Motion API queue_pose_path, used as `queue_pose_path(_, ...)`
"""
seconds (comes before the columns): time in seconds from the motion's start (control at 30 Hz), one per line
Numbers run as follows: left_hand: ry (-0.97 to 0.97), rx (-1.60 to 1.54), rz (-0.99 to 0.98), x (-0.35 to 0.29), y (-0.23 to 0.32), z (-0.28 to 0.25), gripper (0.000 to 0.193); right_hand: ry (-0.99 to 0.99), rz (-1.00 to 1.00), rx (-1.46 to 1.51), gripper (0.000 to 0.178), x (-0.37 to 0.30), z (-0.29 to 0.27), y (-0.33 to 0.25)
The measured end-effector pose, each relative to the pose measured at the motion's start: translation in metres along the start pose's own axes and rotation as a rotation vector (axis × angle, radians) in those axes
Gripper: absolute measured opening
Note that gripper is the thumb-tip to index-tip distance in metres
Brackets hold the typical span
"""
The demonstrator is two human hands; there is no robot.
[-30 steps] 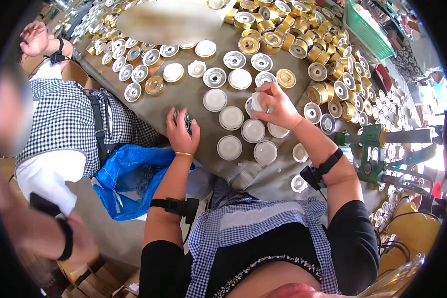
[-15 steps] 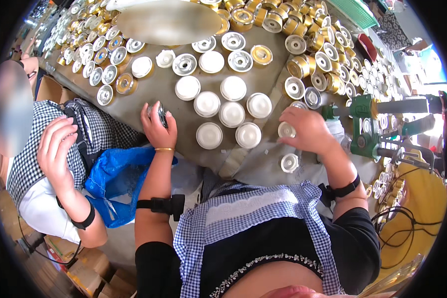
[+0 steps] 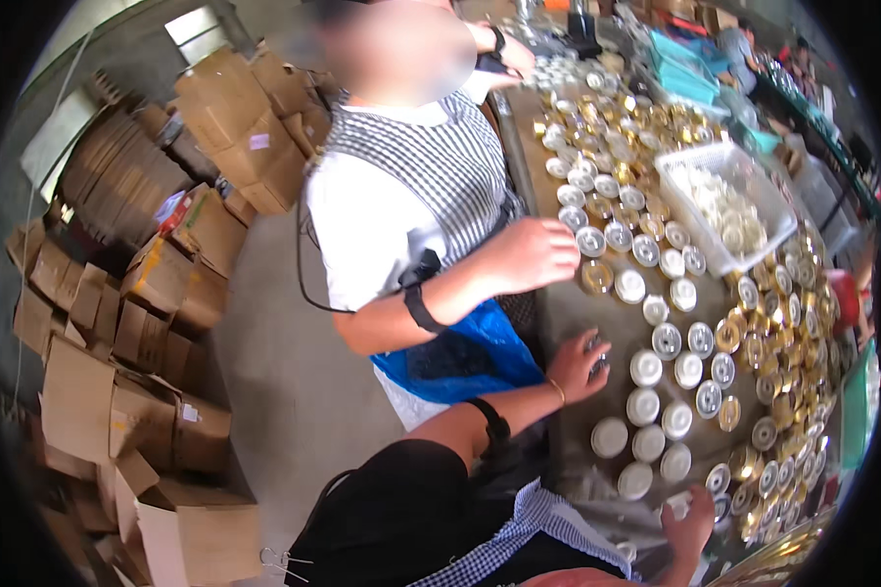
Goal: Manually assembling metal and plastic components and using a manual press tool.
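My left hand rests on the near edge of the table, its fingers closed round a small round metal piece. Just right of it stand rows of round tins with white lids. My right hand is low at the table's edge beside a small white round piece; its grip is not visible. A co-worker in a checked apron stands to my left, with a hand over silver tins.
Gold and silver tins cover the table to the right. A white basket of pale pieces sits farther back. A blue bag hangs by the co-worker's apron. Stacked cardboard boxes line the floor on the left.
The view has swung left, bringing the co-worker and boxes into it. My right hand has drawn back from the tins to the table's near edge. My left hand stays put.
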State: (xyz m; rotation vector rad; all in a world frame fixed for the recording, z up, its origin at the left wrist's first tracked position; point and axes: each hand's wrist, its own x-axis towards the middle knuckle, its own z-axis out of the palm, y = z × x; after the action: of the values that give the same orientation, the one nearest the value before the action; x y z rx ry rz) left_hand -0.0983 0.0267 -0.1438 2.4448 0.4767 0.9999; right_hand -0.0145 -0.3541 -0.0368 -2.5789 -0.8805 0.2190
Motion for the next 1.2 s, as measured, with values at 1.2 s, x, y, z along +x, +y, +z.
queue_pose_path(1.2,-0.077,-0.006,-0.039,-0.003,0.008,0.012,0.044,0.386,0.051,0.375,0.055,-0.004,0.033,0.057)
